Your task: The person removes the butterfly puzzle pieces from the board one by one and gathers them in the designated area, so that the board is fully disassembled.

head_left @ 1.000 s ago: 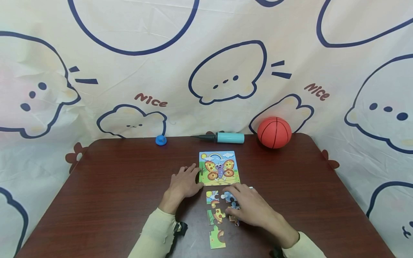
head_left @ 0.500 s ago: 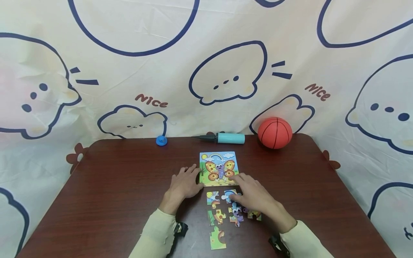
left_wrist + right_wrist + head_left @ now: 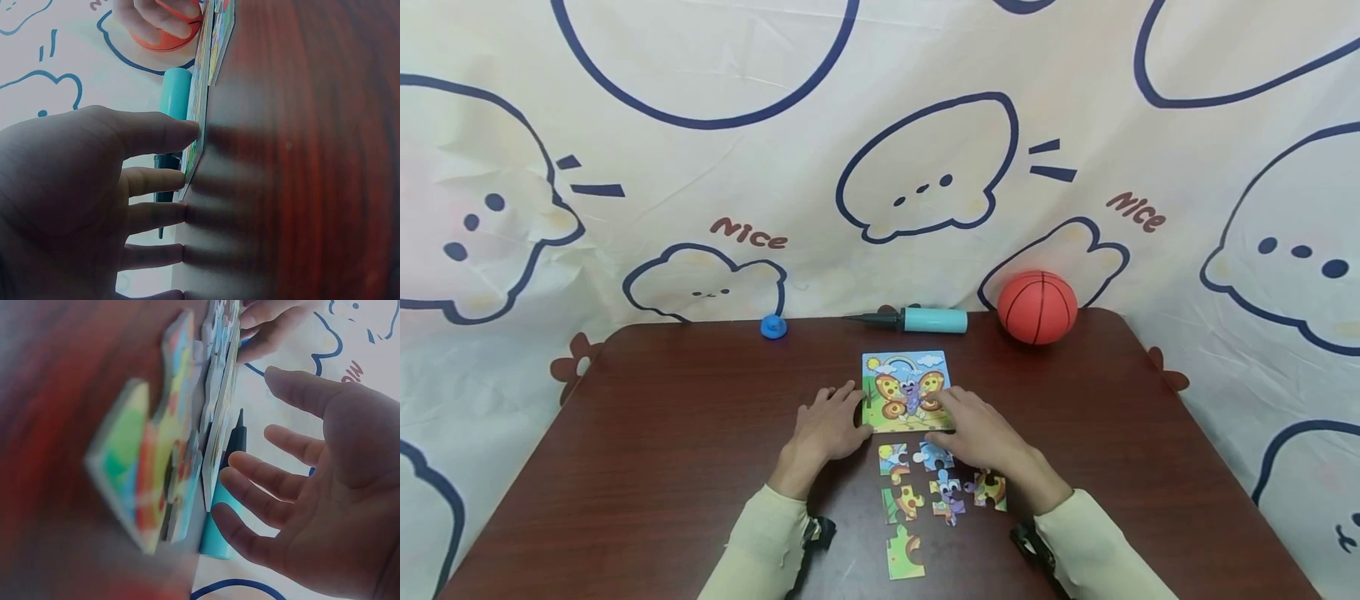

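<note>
A square butterfly puzzle picture [image 3: 910,379] lies flat on the table. My left hand [image 3: 830,425] rests at its left edge, and in the left wrist view the straight thumb [image 3: 165,133] reaches that edge. At the picture's right edge hovers my right hand [image 3: 977,429], its fingers [image 3: 262,475] spread and slightly bent in the right wrist view, holding nothing. Loose jigsaw pieces lie on the near side: a sun piece [image 3: 892,457], a blue piece [image 3: 934,455], a purple body piece [image 3: 949,497], a wing piece [image 3: 992,490], a left wing piece [image 3: 901,503] and a green corner [image 3: 905,554].
Along the far edge of the brown table [image 3: 700,433] stand a small blue round object [image 3: 773,327], a turquoise hand pump [image 3: 935,320] with a black nozzle, and a red ball [image 3: 1037,307] with black lines. A printed cloth [image 3: 820,167] hangs behind.
My right hand has moved from over the loose pieces up to the picture's right edge, uncovering the blue, purple and wing pieces. My left hand stays in place.
</note>
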The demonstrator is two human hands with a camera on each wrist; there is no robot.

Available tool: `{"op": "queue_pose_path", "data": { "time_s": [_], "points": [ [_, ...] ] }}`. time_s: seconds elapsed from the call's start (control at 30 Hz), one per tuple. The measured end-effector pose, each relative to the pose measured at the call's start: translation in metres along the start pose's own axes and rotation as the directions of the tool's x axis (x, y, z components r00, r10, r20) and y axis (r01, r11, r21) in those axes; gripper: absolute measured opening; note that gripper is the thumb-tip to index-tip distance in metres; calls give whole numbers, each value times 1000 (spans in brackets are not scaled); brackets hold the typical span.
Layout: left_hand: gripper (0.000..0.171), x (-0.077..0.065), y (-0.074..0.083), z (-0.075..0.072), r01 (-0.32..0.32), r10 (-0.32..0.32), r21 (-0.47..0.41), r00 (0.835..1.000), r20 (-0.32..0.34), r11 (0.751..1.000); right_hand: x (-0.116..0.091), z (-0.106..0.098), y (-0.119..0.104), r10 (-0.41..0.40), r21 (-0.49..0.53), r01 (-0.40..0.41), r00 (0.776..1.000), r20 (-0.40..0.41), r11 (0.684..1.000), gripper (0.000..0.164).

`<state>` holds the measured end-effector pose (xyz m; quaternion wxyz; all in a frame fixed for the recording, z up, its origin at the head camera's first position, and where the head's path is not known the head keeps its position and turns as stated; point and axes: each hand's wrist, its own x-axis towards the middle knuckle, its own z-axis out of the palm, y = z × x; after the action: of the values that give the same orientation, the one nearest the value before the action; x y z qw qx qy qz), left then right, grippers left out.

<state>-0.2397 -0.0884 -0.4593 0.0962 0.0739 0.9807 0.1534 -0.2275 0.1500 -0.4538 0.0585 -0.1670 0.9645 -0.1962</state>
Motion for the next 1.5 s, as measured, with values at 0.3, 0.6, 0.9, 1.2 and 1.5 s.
{"op": "queue_pose_path", "data": {
  "time_s": [0.3,0.6,0.9,1.2,1.5],
  "points": [
    [62,-1,-1,2,0,0,-5,1000,2,1000,23,2,-3,-49,8,48,997,57,999,58],
    [61,-1,1,2,-11,11,-5,1000,1,1000,30,7,-4,-33,-54,37,997,65,998,54],
    [62,1,-1,1,0,0,-6,1000,-2,1000,33,5,-6,-41,-95,47,997,62,994,46],
    [62,0,-1,0,-8,8,-4,1000,-6,1000,38,7,-9,-3,-104,9,998,61,995,35],
    [62,1,0,0,-5,5,-2,1000,3,1000,41,9,-10,26,-99,-20,998,65,995,30]
  ]
}}
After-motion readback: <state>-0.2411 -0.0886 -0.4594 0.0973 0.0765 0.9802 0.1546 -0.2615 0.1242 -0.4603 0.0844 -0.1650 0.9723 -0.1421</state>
